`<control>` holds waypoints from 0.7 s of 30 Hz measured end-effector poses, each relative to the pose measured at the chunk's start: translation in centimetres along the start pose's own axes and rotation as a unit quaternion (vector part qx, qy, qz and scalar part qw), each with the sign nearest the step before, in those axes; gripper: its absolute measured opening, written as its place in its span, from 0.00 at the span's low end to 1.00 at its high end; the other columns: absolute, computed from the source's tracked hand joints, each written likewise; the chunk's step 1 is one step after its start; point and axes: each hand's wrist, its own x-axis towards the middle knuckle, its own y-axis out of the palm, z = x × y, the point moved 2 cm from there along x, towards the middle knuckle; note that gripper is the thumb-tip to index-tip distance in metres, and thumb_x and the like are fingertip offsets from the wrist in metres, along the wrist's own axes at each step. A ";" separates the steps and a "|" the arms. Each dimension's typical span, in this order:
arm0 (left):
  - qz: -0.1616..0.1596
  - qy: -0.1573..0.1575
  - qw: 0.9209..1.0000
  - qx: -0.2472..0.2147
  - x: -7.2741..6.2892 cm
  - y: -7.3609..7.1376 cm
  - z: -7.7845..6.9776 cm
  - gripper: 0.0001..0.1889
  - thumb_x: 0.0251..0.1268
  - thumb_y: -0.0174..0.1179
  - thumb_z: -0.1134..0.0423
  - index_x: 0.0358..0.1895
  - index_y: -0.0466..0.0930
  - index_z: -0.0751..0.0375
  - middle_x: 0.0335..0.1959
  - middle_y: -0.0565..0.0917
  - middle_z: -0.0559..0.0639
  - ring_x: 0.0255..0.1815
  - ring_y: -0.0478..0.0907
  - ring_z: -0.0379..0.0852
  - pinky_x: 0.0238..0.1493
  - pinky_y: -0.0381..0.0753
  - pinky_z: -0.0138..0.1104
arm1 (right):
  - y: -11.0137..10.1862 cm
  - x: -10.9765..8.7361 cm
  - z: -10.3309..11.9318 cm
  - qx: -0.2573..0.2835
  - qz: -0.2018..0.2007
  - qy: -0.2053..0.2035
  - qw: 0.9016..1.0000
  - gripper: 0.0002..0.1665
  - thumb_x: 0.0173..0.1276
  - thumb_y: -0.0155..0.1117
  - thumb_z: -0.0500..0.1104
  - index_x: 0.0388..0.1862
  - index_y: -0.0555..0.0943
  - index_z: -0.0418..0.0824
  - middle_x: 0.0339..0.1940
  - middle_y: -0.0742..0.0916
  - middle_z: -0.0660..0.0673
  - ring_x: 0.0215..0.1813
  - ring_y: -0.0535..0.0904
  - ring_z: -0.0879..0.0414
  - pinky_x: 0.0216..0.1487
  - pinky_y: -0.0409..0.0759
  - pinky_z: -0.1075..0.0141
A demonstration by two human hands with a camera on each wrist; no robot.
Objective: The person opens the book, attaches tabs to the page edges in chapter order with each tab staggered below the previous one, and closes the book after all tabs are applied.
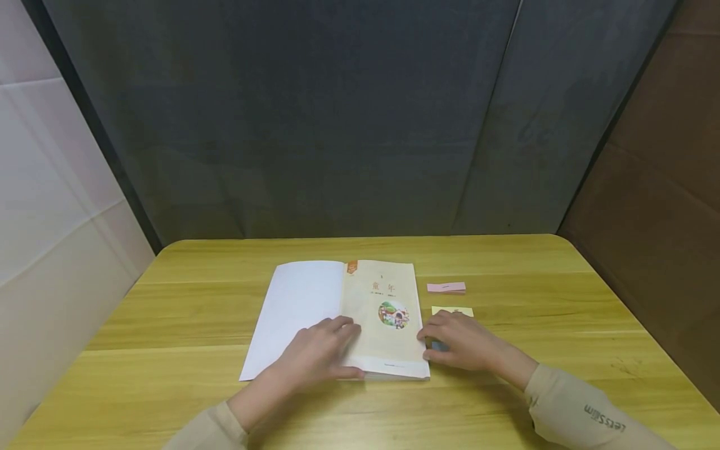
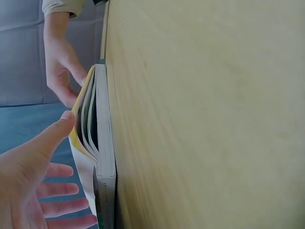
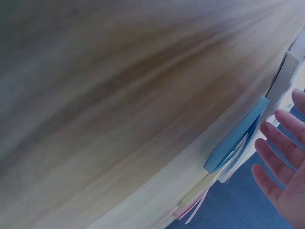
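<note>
A thick book (image 1: 377, 347) lies open on the wooden table, its left side a blank white leaf (image 1: 306, 290). The right page carries Chinese characters and a round coloured picture. My left hand (image 1: 320, 350) is over the book near its fold, fingers extended; in the left wrist view its thumb (image 2: 64, 121) is at the edge of the bulging upper pages. At the book's right edge is my right hand (image 1: 461, 340), its fingers loosely straight. Beneath and beside it is a blue sticky-note pad (image 3: 233, 138), partly hidden in the head view.
Behind the right hand lie a yellow note pad (image 1: 452, 310) and a pink one (image 1: 446, 287), in a row along the book's right side. Grey cloth (image 1: 337, 125) hangs beyond the table's far edge, with pale cloth at left and brown at right.
</note>
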 end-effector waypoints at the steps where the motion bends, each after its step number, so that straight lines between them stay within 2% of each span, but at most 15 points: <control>1: -0.003 0.001 1.000 -0.001 0.0 0.0 0.0 0.36 0.37 0.61 0.35 0.49 0.74 0.57 0.48 0.74 0.52 0.43 0.74 0.50 0.27 0.76 0.41 | 0.0 0.0 0.0 0.000 0.000 0.000 1.000 0.15 0.60 0.57 0.52 0.42 0.79 0.47 0.40 0.79 0.53 0.44 0.72 0.58 0.44 0.71 0.58; 11: -0.056 0.031 0.998 0.014 -0.8 -0.6 0.2 0.31 0.41 0.61 0.37 0.47 0.76 0.54 0.45 0.76 0.46 0.40 0.74 0.43 0.25 0.75 0.35 | 0.1 -0.1 0.0 0.001 0.003 -0.001 1.000 0.16 0.60 0.57 0.52 0.42 0.79 0.45 0.40 0.79 0.53 0.44 0.72 0.58 0.44 0.71 0.58; 15: -0.088 0.078 0.992 0.037 -1.1 -1.1 0.0 0.27 0.44 0.63 0.44 0.46 0.76 0.55 0.46 0.76 0.47 0.42 0.75 0.43 0.26 0.76 0.35 | 0.0 -0.2 0.0 -0.004 0.003 0.002 1.000 0.16 0.59 0.58 0.52 0.42 0.79 0.45 0.40 0.79 0.53 0.44 0.72 0.57 0.44 0.71 0.57; 19: -0.125 0.140 0.981 0.055 -1.4 -1.6 -0.3 0.23 0.44 0.64 0.57 0.47 0.74 0.57 0.48 0.75 0.48 0.43 0.74 0.44 0.29 0.76 0.35 | -0.2 -0.3 0.0 -0.006 0.000 0.005 1.000 0.16 0.59 0.58 0.52 0.42 0.79 0.45 0.39 0.79 0.53 0.44 0.72 0.57 0.43 0.71 0.56; 21: -0.135 0.157 0.977 0.056 -1.5 -1.9 -0.4 0.23 0.43 0.61 0.63 0.48 0.72 0.57 0.49 0.74 0.48 0.45 0.73 0.44 0.31 0.76 0.35 | -0.2 -0.3 0.0 -0.006 -0.001 0.005 1.000 0.16 0.59 0.58 0.52 0.42 0.79 0.45 0.39 0.79 0.52 0.44 0.72 0.57 0.44 0.71 0.56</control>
